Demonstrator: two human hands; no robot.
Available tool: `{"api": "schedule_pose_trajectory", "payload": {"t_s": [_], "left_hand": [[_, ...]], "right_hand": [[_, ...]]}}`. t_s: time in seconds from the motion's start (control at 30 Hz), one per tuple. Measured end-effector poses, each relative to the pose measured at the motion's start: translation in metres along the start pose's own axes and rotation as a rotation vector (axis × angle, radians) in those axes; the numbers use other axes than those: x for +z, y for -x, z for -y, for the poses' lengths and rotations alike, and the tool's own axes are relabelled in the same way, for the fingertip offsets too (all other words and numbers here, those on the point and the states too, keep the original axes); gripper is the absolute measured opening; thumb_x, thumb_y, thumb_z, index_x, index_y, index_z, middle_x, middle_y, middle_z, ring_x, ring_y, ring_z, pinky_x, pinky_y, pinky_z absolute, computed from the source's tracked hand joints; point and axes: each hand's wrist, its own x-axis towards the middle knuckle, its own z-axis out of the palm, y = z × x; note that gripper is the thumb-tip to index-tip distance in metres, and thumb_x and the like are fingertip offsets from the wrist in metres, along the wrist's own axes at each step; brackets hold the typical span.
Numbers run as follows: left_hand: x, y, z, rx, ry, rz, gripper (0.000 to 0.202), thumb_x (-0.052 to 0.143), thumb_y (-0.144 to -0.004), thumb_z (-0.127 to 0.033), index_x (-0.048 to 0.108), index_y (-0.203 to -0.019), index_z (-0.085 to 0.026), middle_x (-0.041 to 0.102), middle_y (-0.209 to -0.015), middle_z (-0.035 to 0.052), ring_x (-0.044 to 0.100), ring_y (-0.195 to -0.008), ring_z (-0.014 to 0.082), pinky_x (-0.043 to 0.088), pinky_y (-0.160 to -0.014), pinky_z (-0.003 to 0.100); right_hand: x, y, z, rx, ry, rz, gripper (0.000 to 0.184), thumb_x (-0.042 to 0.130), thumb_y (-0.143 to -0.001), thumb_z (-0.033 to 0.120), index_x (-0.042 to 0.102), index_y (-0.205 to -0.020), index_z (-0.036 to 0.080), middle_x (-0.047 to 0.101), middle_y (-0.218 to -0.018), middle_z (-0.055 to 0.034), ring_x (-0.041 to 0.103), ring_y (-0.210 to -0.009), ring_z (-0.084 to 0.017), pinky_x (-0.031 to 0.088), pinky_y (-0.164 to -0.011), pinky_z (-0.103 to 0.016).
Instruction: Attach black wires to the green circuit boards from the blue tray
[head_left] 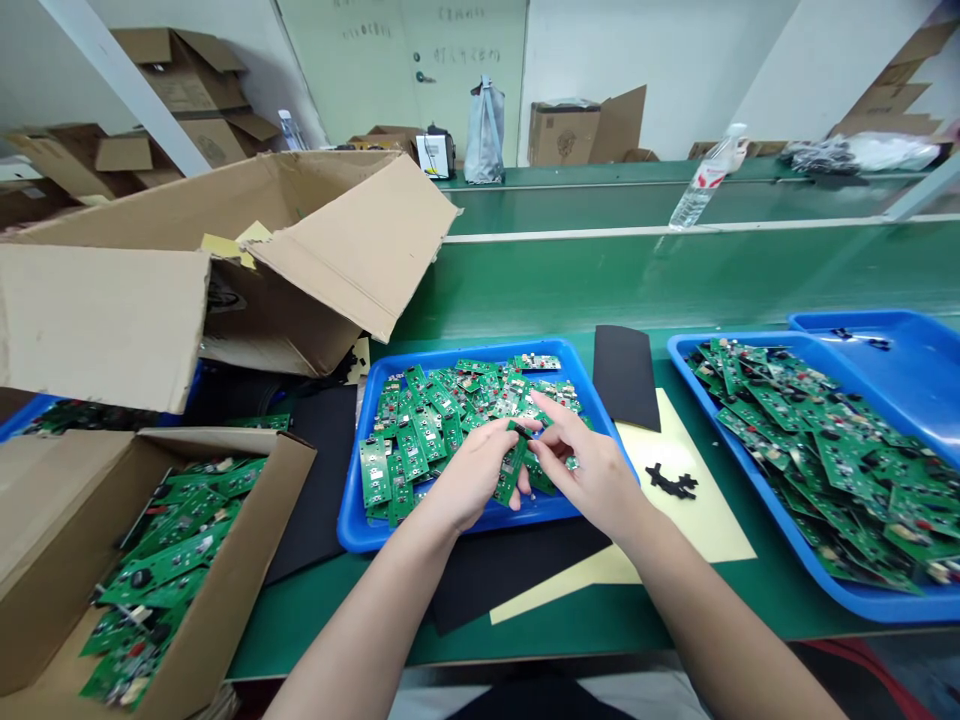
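"Green fibreglass circuit board (pixel 511 468), narrow and stiff: where does it sit?"

"Between the left hand (pixel 472 478) and right hand (pixel 592 480), fingers of both closed on it, above a glossy blue plastic tray (pixel 352 515) heaped with loose boards (pixel 450 410)."

"Beyond the right fingertips (pixel 547 408)?"

"Matte black sheet (pixel 626 375), smooth cream paper (pixel 697 520), then a second blue tray (pixel 847 590). Left of the left fingers, a corrugated cardboard box (pixel 259 530)."
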Motion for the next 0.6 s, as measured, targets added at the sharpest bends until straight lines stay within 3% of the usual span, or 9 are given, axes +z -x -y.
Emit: {"api": "schedule_pose_trajectory", "payload": {"t_s": [0.3, 0.6], "left_hand": [[0.0009, 0.0017, -0.0001, 0.043, -0.062, -0.008, 0.03, 0.037, -0.084, -0.023, 0.06, -0.099, -0.01, 0.05, -0.044, -0.0049, 0.045, -0.032, 0.0082, 0.039, -0.038, 0.019], [-0.0013, 0.0024, 0.0041, 0.046, -0.123, 0.013, 0.023, 0.039, -0.087, -0.031, 0.054, -0.081, -0.014, 0.05, -0.044, -0.0047, 0.041, -0.034, 0.007, 0.033, -0.039, 0.018]], "right_hand": [[-0.0006, -0.0011, 0.0015, 0.012, 0.008, -0.005, 0.045, 0.043, -0.089, 0.016, 0.041, -0.134, 0.019, 0.066, -0.074, -0.0018, 0.063, -0.063, -0.015, 0.053, -0.059, -0.025], [-0.0055, -0.0027, -0.0019, 0.081, 0.053, -0.048, 0.037, 0.044, -0.088, 0.018, 0.051, -0.124, 0.018, 0.065, -0.075, -0.0042, 0.061, -0.06, -0.016, 0.053, -0.056, -0.029]]}}
